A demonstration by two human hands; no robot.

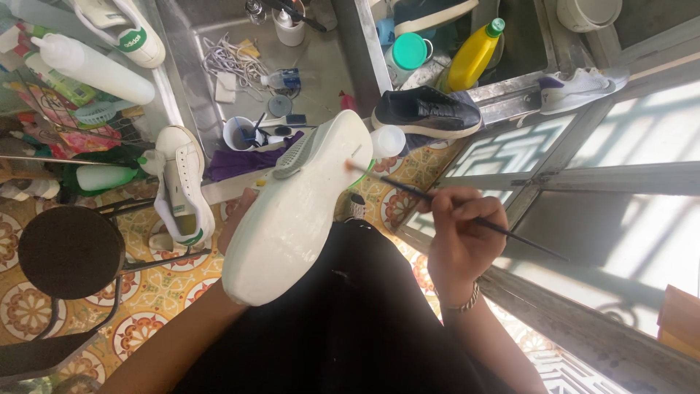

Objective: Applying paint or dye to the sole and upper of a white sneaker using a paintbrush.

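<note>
Fingers (477, 211) of the right hand (461, 244) pinch a thin paintbrush (437, 203), its tip touching the upturned white sneaker sole (292, 219). The left hand (237, 219), mostly hidden, grips the sneaker over the lap. A slipping wrist could smear paint beyond the spot, or drip onto the dark trousers (350, 314).
</note>
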